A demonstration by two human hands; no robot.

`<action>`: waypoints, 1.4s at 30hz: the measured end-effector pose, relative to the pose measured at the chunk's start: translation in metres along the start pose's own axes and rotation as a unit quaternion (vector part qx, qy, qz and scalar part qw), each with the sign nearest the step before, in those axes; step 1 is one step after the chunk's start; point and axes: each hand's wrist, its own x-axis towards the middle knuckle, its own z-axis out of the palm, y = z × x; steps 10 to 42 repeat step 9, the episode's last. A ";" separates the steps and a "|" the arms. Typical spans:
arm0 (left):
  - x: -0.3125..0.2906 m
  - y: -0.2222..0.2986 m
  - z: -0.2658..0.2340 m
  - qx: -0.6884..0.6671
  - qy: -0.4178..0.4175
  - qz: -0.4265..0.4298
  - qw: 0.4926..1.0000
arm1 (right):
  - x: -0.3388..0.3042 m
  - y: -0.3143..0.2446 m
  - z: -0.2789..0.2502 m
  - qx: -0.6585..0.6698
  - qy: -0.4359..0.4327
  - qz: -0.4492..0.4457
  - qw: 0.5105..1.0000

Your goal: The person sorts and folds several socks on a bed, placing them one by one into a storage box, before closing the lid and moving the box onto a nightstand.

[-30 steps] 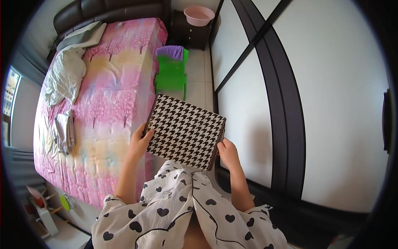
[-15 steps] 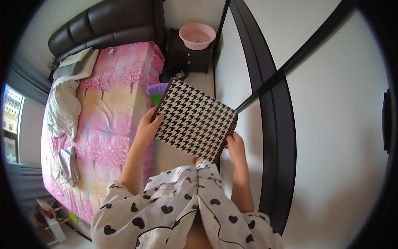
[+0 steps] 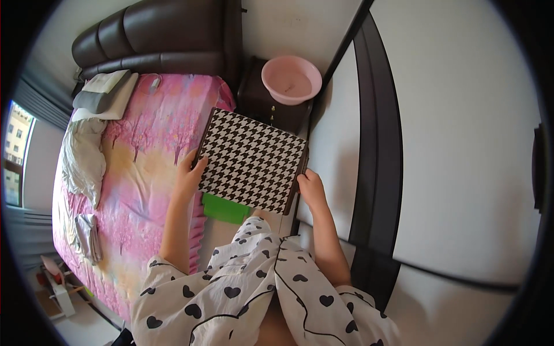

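Between my hands is a flat-topped box with a black-and-white houndstooth top and dark brown sides. My left hand grips its left side, with the thumb on the top edge. On the opposite side, my right hand is closed on the lower right edge; its fingertips are partly hidden under the box. The box is held up in front of me, above the floor, between the bed and the wardrobe. Below it shows a green object, mostly covered by the box.
A bed with a pink tree-print sheet runs along the left. Ahead stands a dark nightstand carrying a pink basin. White wardrobe doors with a dark frame rise close on the right.
The box has turned straighter and shifted left in the view with both hands still on it. My view has moved nearer the nightstand, and more of the green object shows below.
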 end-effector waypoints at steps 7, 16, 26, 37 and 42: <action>0.154 0.034 0.018 -0.053 0.031 -0.061 0.996 | 0.186 -0.080 0.006 0.028 -0.082 -0.004 0.996; 0.192 0.042 0.008 -0.072 0.075 -0.112 0.988 | 0.220 -0.096 0.009 0.084 -0.111 0.021 0.990; 0.192 0.042 0.008 -0.072 0.075 -0.112 0.988 | 0.220 -0.096 0.009 0.084 -0.111 0.021 0.990; 0.192 0.042 0.008 -0.072 0.075 -0.112 0.988 | 0.220 -0.096 0.009 0.084 -0.111 0.021 0.990; 0.192 0.042 0.008 -0.072 0.075 -0.112 0.988 | 0.220 -0.096 0.009 0.084 -0.111 0.021 0.990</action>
